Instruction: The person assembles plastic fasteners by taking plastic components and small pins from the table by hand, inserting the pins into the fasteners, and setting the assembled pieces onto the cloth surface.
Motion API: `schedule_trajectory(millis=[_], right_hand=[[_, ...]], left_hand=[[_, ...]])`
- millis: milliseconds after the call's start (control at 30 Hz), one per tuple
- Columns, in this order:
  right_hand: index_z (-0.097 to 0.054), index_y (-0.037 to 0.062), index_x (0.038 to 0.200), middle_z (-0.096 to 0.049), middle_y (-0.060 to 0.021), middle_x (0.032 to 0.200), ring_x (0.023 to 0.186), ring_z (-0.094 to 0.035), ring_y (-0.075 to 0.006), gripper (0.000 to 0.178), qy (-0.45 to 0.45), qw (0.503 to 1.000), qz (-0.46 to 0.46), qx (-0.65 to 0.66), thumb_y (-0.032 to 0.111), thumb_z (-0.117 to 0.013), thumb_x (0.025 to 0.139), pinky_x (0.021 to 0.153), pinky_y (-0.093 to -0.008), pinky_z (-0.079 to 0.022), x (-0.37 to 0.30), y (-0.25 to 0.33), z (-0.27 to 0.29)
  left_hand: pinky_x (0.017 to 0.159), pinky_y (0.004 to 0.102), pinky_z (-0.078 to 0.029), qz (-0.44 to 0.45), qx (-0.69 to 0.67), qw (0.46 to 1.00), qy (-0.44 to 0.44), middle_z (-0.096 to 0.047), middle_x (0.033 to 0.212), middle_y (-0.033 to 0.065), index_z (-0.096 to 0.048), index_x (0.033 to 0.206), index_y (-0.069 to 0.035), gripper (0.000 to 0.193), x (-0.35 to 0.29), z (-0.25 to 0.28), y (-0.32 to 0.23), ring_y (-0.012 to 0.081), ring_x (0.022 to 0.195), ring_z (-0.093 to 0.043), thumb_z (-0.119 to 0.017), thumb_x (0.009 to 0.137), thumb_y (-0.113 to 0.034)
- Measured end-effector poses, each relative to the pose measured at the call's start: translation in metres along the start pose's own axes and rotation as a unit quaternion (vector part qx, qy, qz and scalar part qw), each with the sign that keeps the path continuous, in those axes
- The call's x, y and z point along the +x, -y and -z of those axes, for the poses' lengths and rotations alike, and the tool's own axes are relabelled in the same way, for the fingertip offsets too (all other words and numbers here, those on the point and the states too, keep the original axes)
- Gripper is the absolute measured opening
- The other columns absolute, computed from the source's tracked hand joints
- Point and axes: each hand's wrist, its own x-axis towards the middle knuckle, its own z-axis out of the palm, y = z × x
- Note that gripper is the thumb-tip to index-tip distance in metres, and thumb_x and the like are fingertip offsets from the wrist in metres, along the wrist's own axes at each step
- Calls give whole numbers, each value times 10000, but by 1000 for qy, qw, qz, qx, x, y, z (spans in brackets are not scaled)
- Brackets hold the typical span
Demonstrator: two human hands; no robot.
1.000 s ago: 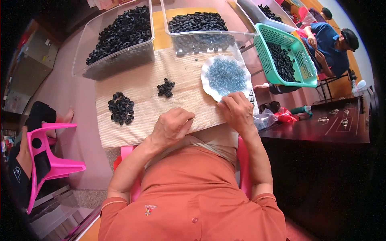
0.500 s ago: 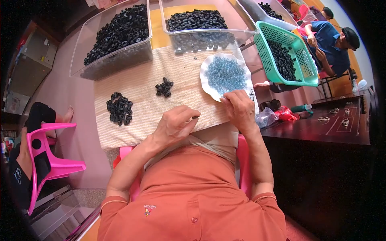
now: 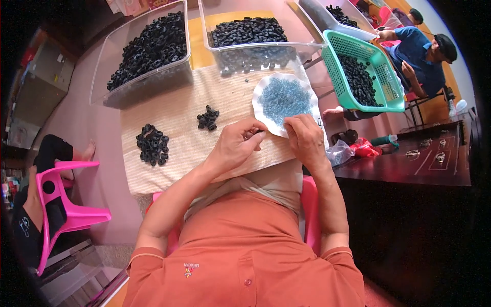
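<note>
Pinching dark piece: left hand. Right hand curled, fingertips at plate.

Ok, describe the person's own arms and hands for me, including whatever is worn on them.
The left hand and right hand are bare, without gloves, and no watch or bracelet shows on either wrist. Both forearms are uncovered. The short sleeves are orange-red, matching the shirt, with a thin pale trim along their hems.
</note>
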Motion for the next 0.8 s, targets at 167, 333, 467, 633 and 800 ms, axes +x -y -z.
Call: schedule_trajectory(millis=[167,333,467,633,800], right_hand=[[-678,29,963,-688,-124,932,877,-667,-329,106,-34,999,1,40,20,-728,870,750,-421,-548,1,-7,-3],[-706,33,982,-708,-129,956,905,-685,-335,150,-1,999,-26,41,3,-759,845,774,-421,-552,4,-6,5],[-713,42,982,-709,-114,967,922,-682,-325,158,20,999,-27,32,25,-773,837,790,-424,-549,4,-9,8],[-725,46,992,-709,-97,989,965,-657,-309,166,97,995,-15,-9,123,-781,856,819,-420,-539,4,-6,13],[-722,40,992,-696,-104,991,954,-632,-316,202,117,992,14,-44,186,-783,865,818,-425,-529,3,-4,16]], left_hand=[[627,251,-546,-24,-2,1000,-11,-709,846,51,-708,1029,15,117,16,-9,3,93,712,-666,-694,988,-94],[618,264,-542,-27,50,997,-44,-717,825,60,-722,973,22,120,18,-9,3,102,676,-663,-727,958,-96],[643,294,-535,-63,120,989,-50,-720,826,88,-735,935,25,118,13,-8,5,126,696,-663,-755,916,-90],[679,306,-533,-49,125,989,-58,-722,837,98,-744,939,11,121,1,-11,11,152,731,-661,-758,913,-106],[664,306,-531,-48,146,986,-66,-723,838,99,-748,943,6,137,-7,-11,12,156,710,-654,-759,918,-129]])
